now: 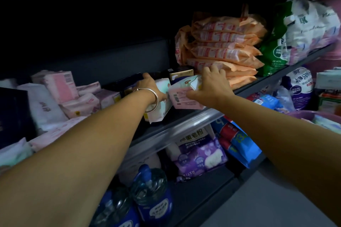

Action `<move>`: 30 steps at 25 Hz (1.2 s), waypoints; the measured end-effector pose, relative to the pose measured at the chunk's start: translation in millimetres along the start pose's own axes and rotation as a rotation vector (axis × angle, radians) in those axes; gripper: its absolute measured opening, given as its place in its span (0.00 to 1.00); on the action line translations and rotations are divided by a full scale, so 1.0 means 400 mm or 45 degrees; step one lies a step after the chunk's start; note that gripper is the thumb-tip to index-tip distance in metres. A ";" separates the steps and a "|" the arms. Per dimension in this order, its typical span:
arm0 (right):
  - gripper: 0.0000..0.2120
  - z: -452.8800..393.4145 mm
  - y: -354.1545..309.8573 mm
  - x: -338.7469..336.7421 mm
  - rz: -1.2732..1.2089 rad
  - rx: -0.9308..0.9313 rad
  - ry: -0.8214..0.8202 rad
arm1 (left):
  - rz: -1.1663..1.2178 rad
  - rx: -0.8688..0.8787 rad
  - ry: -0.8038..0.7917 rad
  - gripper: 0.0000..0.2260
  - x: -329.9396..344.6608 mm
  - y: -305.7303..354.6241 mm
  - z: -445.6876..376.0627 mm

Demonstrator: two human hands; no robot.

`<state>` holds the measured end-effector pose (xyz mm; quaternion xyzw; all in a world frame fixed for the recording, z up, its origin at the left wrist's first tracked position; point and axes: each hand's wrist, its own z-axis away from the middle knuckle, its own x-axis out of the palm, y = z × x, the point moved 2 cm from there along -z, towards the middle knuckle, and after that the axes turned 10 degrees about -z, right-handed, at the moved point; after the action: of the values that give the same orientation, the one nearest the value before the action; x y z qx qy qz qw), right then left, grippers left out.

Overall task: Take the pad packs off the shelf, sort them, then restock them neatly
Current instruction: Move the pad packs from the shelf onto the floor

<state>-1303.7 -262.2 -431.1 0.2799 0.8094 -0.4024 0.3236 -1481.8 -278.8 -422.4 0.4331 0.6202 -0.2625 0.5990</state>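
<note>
Lying at the frame's centre on the dark shelf (186, 116), a pink pad pack (181, 98) is gripped by the right hand (210, 86), whose fingers are curled over its top edge. Just left of it, a white pack (160, 105) is touched by the left hand (149, 84); whether that hand's fingers close on anything cannot be told. A silver bangle (154, 100) is worn on that wrist. Orange packs (227, 49) are stacked at upper right, pale pink packs (60, 96) heaped at left.
</note>
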 end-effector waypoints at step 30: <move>0.20 0.848 -0.517 0.476 -0.210 -0.051 -1.191 | -0.496 -0.346 -0.741 0.29 0.156 -0.958 1.001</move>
<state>-1470.7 -615.3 -634.7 -0.0027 0.6040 -0.4939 0.6255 -1595.9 -789.8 -614.7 0.1308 0.5240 -0.3991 0.7410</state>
